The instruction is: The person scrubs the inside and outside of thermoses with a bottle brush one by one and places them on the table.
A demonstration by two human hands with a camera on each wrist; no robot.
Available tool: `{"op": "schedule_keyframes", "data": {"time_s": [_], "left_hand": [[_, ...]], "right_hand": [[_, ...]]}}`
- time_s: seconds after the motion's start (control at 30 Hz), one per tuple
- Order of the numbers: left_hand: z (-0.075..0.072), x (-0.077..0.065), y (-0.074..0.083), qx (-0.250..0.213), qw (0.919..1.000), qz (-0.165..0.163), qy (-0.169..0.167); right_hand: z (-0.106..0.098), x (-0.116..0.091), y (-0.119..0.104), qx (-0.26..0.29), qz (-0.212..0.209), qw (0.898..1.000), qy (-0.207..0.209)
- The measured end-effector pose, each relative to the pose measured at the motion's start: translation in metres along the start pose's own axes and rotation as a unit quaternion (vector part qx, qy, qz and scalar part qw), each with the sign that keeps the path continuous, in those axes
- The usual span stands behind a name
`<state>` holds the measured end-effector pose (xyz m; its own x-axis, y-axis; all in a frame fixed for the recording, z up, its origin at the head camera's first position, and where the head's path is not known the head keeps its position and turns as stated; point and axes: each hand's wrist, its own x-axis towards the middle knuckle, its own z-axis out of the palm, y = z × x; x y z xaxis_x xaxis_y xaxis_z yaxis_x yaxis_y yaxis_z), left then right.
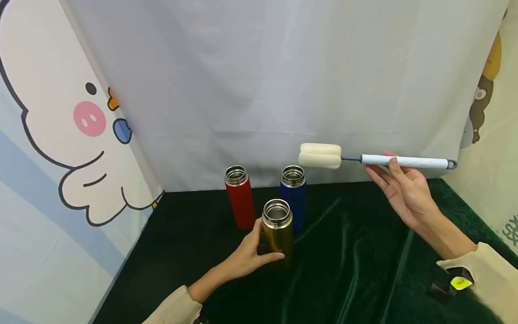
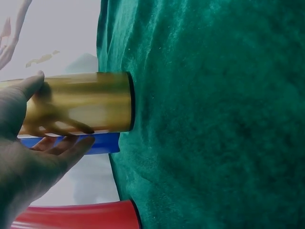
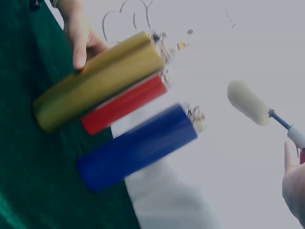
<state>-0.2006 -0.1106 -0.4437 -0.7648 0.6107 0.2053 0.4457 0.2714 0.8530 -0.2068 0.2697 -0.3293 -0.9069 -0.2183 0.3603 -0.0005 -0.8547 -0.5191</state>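
Note:
A gold bottle (image 1: 278, 236) stands upright without a lid, its steel mouth facing up. My left hand (image 1: 247, 252) grips it around the side, with the thumb (image 2: 32, 85) and fingers on opposite sides in the left wrist view. My right hand (image 1: 408, 193) holds a bottle brush by its white handle (image 1: 404, 161), pinched between thumb and fingers. The brush lies level in the air, its cream sponge head (image 1: 319, 155) pointing left, above and behind the blue bottle (image 1: 293, 198). That sponge (image 3: 248, 102) also shows in the right wrist view, apart from every bottle.
Behind the gold bottle, a lidless red bottle (image 1: 240, 200) stands to the left and the blue one to the right. Dark green velvet cloth (image 1: 332, 279) covers the table. A pale curtain (image 1: 243, 81) hangs at the back, and a cartoon-printed sheet (image 1: 48, 126) on the left.

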Motion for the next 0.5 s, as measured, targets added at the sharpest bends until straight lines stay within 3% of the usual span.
{"op": "schedule_keyframes", "data": {"time_s": [0.13,0.27,0.33,0.43,0.5], "left_hand": [[-0.002,0.003,-0.001,-0.003,0.9998,0.019,-0.003],[-0.004,0.007,-0.001,-0.003,0.9991,0.041,-0.007],[-0.004,0.008,-0.001,-0.006,0.9993,0.036,-0.009],[-0.004,0.007,0.0,-0.022,0.9994,0.02,-0.018],[-0.004,0.006,-0.001,-0.028,0.9992,0.009,-0.026]], "right_hand": [[0.019,0.006,0.008,-0.026,-0.003,1.0,-0.009],[0.036,0.013,0.019,-0.087,-0.026,0.996,-0.022],[0.045,0.017,0.026,-0.119,-0.044,0.991,-0.033],[0.057,0.021,0.037,-0.184,-0.08,0.979,-0.047],[0.066,0.024,0.045,-0.235,-0.116,0.963,-0.057]]}}
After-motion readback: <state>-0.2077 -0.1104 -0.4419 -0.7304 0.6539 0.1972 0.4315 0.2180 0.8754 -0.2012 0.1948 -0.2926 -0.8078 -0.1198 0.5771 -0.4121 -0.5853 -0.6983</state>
